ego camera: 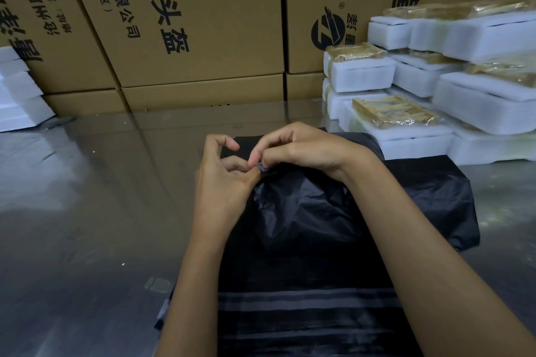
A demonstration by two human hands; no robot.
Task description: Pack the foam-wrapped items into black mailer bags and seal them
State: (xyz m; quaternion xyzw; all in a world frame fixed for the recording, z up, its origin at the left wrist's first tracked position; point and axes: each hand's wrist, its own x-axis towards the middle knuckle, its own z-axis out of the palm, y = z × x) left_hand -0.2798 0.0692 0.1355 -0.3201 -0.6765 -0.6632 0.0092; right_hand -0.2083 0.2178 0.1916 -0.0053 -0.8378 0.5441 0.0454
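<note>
**Both hands pinch the edge of a black mailer bag**

A black mailer bag [313,211] lies on the shiny metal table [87,211], in the middle of the view and directly in front of the person. The bag is wrinkled and looks filled, because its surface rises in a soft bump. More black bags [304,313] with grey stripes lie flat under it, nearer to the person.

The left hand [223,180] and the right hand [301,151] meet at the far edge of the bag. The fingers of both hands are curled, and their tips pinch a small grey strip [262,166] at the bag's opening. The two hands touch each other at this place. What exactly the strip is, I cannot tell.

On the right side of the table stands a pile of foam-wrapped items [435,81], white blocks stacked in several layers, some with yellowish contents under clear film. This pile is just beside the bag. A smaller stack of white foam pieces [17,90] stands at the left edge. Behind the table, large cardboard boxes [188,23] with black printed characters form a wall.
</note>
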